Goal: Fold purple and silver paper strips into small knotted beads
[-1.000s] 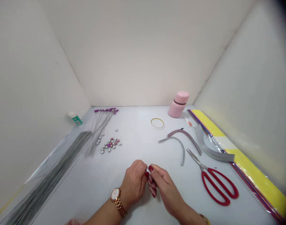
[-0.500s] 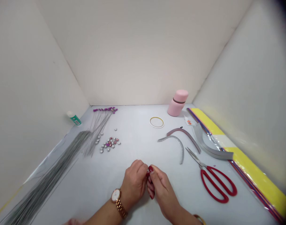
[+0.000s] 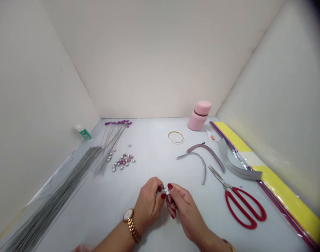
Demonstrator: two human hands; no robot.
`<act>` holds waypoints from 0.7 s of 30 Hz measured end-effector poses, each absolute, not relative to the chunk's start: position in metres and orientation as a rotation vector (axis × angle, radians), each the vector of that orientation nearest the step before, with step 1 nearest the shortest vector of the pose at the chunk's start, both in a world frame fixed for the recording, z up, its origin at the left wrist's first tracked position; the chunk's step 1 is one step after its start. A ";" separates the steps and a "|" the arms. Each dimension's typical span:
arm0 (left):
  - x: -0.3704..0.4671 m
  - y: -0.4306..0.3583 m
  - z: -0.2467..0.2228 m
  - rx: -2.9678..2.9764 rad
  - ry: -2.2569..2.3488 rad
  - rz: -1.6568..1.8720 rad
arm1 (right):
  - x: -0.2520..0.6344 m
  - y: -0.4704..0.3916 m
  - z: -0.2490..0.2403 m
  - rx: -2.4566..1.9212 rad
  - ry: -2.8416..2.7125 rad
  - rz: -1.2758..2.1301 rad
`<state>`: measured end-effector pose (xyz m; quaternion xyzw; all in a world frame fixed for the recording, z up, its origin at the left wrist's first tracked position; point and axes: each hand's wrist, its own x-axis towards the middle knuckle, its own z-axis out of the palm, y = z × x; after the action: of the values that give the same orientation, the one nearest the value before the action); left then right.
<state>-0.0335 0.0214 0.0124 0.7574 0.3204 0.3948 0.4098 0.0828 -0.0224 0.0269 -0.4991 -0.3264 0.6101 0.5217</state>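
Near the front edge of the table, a small silvery star (image 3: 166,190) shows between my two hands. My right hand (image 3: 184,206) pinches it between thumb and fingertips. My left hand (image 3: 150,200), with a gold watch on its wrist, has its fingers curled and its thumb close to the star's left side; whether it grips the star is unclear. A pile of small silver, pink and purple stars (image 3: 124,161) lies on the table to the left, beyond my hands.
Grey wires (image 3: 57,196) run along the left, with purple-tipped wires (image 3: 118,123) behind. A glue stick (image 3: 84,133), tape ring (image 3: 176,137), pink bottle (image 3: 198,120), grey paper strips (image 3: 199,157), red-handled scissors (image 3: 243,206) and yellow paper packs (image 3: 283,196) lie around.
My left thumb and fingers have parted somewhat from the right fingertips, and the silvery star between the hands now shows. The view has shifted very slightly.
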 end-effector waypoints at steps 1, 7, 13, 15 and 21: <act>-0.034 0.022 0.012 1.974 0.815 0.995 | 0.082 -0.023 0.025 -1.226 -0.811 1.424; -0.036 0.022 0.012 2.211 0.784 0.980 | 0.084 -0.023 0.029 -1.258 -0.970 1.390; -0.033 0.021 0.012 2.308 0.737 0.991 | 0.084 -0.025 0.026 -1.262 -0.965 1.367; -0.032 0.020 0.011 2.323 0.733 1.000 | 0.081 -0.028 0.023 -1.278 -0.975 1.324; -0.030 0.018 0.007 2.301 0.717 1.044 | 0.071 -0.034 0.024 -1.310 -0.971 1.252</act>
<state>-0.0301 0.0178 0.0068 0.8472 0.2641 0.3843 0.2545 0.0712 -0.0345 0.0242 -0.5455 -0.4043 0.5214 0.5169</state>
